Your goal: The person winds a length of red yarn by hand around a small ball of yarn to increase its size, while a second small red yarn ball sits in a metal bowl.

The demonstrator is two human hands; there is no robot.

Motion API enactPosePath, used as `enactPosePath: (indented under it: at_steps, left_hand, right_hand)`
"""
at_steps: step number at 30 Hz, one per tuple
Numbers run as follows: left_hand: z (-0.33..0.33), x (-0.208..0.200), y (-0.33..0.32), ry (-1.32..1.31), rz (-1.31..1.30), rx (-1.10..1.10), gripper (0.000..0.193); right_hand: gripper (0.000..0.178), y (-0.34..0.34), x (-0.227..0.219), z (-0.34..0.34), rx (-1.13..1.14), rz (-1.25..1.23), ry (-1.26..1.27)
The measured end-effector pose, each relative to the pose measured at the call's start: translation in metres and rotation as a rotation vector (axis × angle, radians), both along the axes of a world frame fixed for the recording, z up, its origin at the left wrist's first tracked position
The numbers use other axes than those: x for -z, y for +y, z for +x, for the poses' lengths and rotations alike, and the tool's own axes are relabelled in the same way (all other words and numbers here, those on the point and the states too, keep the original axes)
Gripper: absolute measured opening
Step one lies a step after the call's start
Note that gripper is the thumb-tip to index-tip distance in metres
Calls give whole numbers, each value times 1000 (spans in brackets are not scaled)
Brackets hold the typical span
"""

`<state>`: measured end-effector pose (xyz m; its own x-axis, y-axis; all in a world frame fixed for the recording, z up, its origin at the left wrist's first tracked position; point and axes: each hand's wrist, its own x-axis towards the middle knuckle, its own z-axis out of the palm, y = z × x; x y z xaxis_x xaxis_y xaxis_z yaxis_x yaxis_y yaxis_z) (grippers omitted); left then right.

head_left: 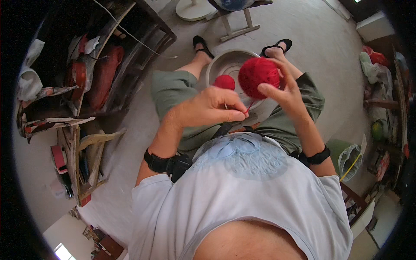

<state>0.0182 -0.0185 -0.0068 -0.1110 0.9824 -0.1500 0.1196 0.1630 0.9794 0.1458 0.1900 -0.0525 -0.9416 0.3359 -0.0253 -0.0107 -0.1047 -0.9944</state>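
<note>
A large ball of red yarn rests in my right hand, with thumb and fingers curled round its right side. From the ball a strand of red yarn runs down to my left hand, where thumb and forefinger pinch it. Beyond the left hand sits a smaller red yarn ball, partly hidden by that hand. Below both hands, between my legs, a pale round basin stands on the floor; the small ball appears in or over it, I cannot tell which.
On the left stand dark wooden shelves with bags and a loose white cable. A wooden stool and a round white base are ahead. A green lined bin and cluttered shelving stand at the right.
</note>
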Motion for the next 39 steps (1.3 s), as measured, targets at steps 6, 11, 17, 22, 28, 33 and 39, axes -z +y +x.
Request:
enactPosePath:
  at_steps: [6,11,17,22,28,33,39]
  left_hand:
    - [-23,-18,17,102,119,-84,8]
    - [-26,16,15,-104,44,-332,12]
    - [-12,74,-11,-188,-165,-328,17]
    - [2,43,-11,-287,-276,-73,16]
    - [-9,-19,5,-12,106,21,17]
    - [-24,-20,17,-63,49,-111,5]
    - [-29,24,14,-153,84,-296,11]
  right_hand:
    - [77,-5,-7,8,-339,-137,-180]
    - [90,0,-21,16,-473,-347,-138]
    - [91,19,-32,17,-218,-571,111]
    - [73,23,-29,1,64,-384,81]
    - [70,2,-6,-1,-31,26,-28]
    - [70,-7,-16,8,-342,-118,-214]
    - [83,3,-25,15,-526,-237,-193]
